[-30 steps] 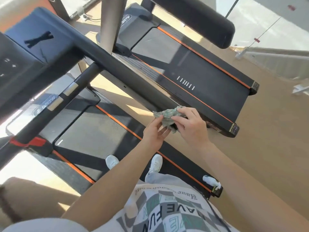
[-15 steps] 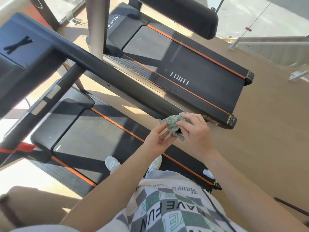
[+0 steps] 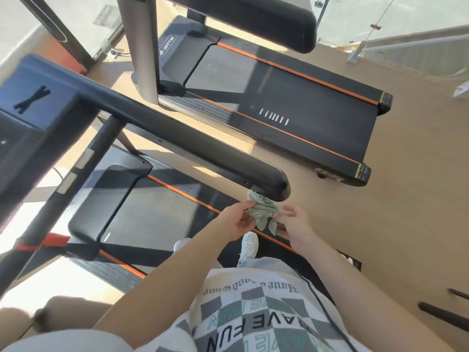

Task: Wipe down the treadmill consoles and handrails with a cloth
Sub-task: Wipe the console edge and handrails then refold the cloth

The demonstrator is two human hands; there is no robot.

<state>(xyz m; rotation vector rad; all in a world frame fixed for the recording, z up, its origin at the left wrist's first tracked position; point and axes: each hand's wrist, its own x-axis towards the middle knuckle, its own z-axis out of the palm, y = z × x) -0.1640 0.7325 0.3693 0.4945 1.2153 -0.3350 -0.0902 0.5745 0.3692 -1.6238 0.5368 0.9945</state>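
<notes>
A crumpled pale green cloth [image 3: 264,213] hangs just below the rounded end of the black right handrail [image 3: 198,148] of the treadmill I stand on. My left hand [image 3: 237,219] pinches the cloth's left side. My right hand [image 3: 295,222] holds its right edge with the fingers spread loosely. The top of the cloth touches the underside of the handrail's tip. The dark console [image 3: 28,102] sits at the upper left, partly cut off by the frame edge.
A second treadmill [image 3: 291,97] with orange stripes lies to the right, its own black handrail [image 3: 253,16] and grey upright [image 3: 140,47] overhead. My white shoes [image 3: 248,246] stand on the near belt [image 3: 152,214]. Tan floor spreads to the right; a glass wall runs behind.
The view has tilted so the handrail's end now shows. Both hands with the cloth dropped slightly and the cloth has been pulled open between them, hanging looser.
</notes>
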